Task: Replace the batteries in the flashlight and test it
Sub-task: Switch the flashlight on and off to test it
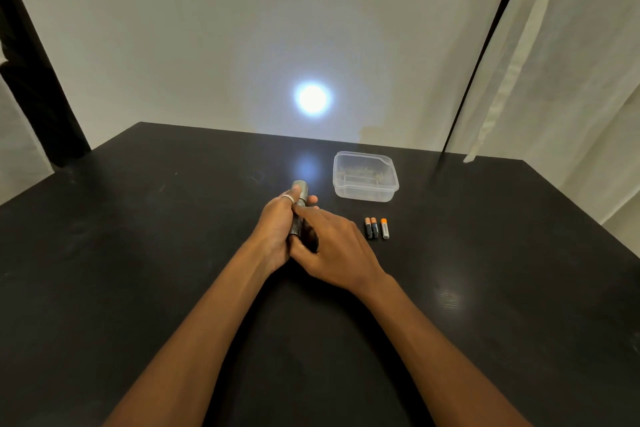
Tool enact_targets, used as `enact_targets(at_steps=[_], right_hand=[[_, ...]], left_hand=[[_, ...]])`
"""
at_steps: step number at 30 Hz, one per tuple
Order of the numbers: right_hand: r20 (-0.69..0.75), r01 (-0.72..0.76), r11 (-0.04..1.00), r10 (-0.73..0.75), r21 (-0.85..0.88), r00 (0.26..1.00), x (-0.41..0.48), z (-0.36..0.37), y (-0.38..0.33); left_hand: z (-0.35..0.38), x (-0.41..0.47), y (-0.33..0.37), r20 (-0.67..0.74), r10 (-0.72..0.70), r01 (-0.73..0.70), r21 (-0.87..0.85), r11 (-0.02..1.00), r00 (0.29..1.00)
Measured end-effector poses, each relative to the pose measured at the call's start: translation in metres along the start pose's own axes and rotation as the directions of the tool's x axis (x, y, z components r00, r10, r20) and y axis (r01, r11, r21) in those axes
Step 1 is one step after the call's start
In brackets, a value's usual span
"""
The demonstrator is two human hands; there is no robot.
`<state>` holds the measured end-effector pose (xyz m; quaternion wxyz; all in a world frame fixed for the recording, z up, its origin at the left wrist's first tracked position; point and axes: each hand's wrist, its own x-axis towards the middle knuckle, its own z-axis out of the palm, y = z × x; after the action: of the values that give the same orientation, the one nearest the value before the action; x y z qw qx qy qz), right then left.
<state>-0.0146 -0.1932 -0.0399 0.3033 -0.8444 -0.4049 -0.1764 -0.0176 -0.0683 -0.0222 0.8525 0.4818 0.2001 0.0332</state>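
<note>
Dark surface [138, 253]: far edge meets the wall [173, 45], with broad bare stretches to the left and near side. Three batteries [376, 228] and a clear container [363, 180] lie to the right. Flashlight [300, 192] is mid-surface, grey metal, pointing at the wall, lit: bright spot [312, 98]. Left hand [277, 229] wraps the barrel; right hand [332, 246] grips the tail. Barrel mostly covered; contact with the surface unclear.
</note>
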Motion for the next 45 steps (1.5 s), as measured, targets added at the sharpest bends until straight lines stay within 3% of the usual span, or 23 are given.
enact_targets(at_steps=[28, 45], right_hand=[[0.070, -0.001, 0.995, 0.008, -0.098, 0.998, -0.0003, 0.0033, -0.0020], [0.083, -0.021, 0.999, 0.025, -0.045, 0.996, -0.0025, 0.0031, 0.0009]], left_hand=[[-0.0003, 0.0025, -0.0008, -0.035, -0.032, 0.029, -0.087, 0.996, 0.999], [-0.0041, 0.0023, -0.0003, 0.018, -0.031, 0.032, -0.061, 0.998, 0.999]])
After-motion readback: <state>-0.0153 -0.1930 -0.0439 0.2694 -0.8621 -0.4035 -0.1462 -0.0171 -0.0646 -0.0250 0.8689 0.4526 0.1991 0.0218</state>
